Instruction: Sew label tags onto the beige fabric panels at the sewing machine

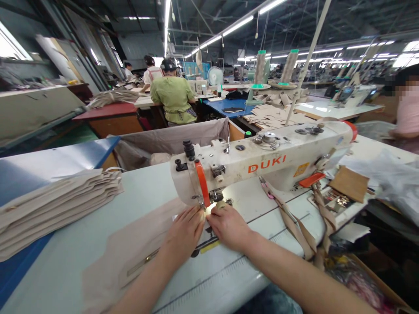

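DUKI sewing machine (262, 151), hands (186, 230) at beige fabric (131, 237)

Cannot make out, under bare left hand (183, 230) and bare right hand (229, 227), the inner end of a flat beige fabric panel (140, 233) at a white metal sewing machine lettered in orange (237, 161). Loses a layered beige cloth stack (59, 205) to the left edge, a partly blurred, pink-clad co-worker (409, 111) to the right. Cannot identify tiny coppery pieces (342, 200), too small to tell.

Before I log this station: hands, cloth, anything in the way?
Left hand on beige cloth, right hand beside it, both at sewing machine. Cloth spread leftward. Fabric strips right, clear of cloth.
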Tool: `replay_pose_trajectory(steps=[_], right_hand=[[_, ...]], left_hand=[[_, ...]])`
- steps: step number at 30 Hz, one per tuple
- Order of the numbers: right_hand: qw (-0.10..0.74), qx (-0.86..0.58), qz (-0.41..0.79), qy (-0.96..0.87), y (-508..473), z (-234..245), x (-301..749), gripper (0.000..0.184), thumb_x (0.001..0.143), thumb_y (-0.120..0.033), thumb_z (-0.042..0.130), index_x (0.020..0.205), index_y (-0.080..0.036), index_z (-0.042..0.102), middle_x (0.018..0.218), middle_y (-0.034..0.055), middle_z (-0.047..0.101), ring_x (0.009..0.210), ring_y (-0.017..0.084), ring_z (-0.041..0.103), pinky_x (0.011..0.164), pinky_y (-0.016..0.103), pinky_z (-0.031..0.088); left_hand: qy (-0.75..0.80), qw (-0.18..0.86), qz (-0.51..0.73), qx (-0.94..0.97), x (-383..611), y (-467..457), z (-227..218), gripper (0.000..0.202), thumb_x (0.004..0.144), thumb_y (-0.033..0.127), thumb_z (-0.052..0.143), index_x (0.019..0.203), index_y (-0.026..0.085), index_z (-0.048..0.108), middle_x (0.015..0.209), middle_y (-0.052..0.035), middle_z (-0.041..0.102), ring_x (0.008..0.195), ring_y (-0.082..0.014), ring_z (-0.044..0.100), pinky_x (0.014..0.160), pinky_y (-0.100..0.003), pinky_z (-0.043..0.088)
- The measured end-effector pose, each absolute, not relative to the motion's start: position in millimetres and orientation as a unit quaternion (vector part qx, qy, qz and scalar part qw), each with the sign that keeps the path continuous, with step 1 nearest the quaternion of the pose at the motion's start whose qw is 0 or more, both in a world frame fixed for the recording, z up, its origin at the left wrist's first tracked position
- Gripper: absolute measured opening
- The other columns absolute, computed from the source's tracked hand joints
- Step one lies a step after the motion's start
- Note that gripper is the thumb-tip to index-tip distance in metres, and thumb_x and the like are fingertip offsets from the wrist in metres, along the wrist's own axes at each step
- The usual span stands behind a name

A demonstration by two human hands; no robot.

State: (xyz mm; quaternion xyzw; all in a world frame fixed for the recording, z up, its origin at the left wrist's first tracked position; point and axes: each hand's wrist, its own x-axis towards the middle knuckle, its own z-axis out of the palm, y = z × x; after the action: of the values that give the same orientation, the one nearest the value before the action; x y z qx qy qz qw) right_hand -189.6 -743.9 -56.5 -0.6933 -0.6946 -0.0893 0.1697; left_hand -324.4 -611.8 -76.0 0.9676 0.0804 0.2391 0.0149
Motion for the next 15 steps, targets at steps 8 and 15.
replay_pose_trajectory(steps=[8,15], right_hand=[[0.254,-0.649,-0.103,-0.710,-753,-61,-191,0.020,0.094,-0.016,0.051,0.082,-0.017,0.066,0.083,0.0066,0.064,0.080,0.019,0.054,0.077,0.031,0.043],[0.288,-0.622,-0.100,-0.722,-756,-64,-191,0.022,0.094,-0.017,0.048,0.084,-0.017,0.067,0.083,0.0078,0.065,0.082,0.020,0.055,0.078,0.032,0.046]], left_hand=[[0.105,-0.023,0.187,0.976,-378,-638,-78,0.037,0.094,0.024,0.042,0.126,0.018,0.059,0.132,-0.0088,0.062,0.123,-0.0229,0.057,0.102,-0.041,0.048],[0.208,-0.101,0.260,0.937,-439,-653,-46,0.067,0.093,0.047,0.046,0.150,0.015,0.031,0.154,-0.0176,0.034,0.143,-0.0337,0.030,0.111,-0.052,0.032]])
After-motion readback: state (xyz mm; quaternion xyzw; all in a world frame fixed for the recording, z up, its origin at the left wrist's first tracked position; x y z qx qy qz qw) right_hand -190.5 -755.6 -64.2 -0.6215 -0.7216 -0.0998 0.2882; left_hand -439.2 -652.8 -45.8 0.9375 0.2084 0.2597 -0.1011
